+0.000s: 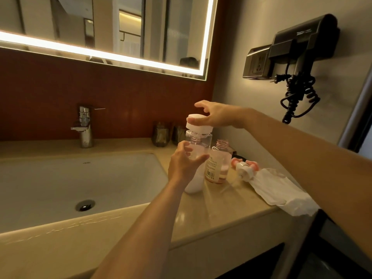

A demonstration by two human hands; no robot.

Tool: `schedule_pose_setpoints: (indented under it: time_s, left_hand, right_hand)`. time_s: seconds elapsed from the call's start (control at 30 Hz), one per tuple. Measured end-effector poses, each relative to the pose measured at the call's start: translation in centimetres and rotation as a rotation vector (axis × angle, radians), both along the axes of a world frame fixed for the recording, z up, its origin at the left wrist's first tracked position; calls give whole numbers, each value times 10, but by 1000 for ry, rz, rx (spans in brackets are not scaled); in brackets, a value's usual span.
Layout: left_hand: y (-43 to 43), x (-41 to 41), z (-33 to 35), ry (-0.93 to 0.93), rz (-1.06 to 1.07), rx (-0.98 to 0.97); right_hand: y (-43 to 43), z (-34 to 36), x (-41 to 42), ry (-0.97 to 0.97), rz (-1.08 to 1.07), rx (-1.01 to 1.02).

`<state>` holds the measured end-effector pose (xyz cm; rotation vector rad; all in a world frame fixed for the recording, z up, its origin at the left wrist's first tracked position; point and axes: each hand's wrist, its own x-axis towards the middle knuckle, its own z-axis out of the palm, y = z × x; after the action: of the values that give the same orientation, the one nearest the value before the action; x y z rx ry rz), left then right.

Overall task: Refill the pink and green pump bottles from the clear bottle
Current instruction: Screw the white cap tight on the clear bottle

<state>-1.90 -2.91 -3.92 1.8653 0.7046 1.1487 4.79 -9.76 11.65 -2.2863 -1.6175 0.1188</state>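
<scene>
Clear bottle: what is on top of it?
A white cap, gripped by the right hand. The left hand holds the clear bottle. The opening under the cap is hidden.

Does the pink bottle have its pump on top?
No, the pink bottle has a bare, open neck, and a pump lies on the counter to its right.

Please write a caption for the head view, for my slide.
At a sink, left hand grips the clear bottle while right hand touches its white cap.
</scene>
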Motion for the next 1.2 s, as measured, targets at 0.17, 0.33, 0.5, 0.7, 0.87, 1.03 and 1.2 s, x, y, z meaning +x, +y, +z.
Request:
schedule_pose_setpoints:
  time_s: [0.17,0.33,0.5,0.7,0.87,1.03,1.2]
  left_hand:
    - [1,1,-1,4,0,4]
    - [1,1,-3,1,3,12]
    - [1,1,-3,-6,-2,5]
    - [1,2,-3,-9,2,13]
    - [2,2,-5,-11,2,5]
    - [2,3,-5,-14,6,0]
    - [2,3,-5,-9,5,-3]
  right_hand:
    - [-2,1,5,0,104,-76]
    - [2,-5,7,-168,86,55]
    - [6,-13,5,-259,-1,126]
    - [1,0,-1,-201,-27,-38]
    - [-4,-1,-2,-141,99,4]
    - [-1,3,4,-39,138,-36]
    - [-4,5,8,128,139,-73]
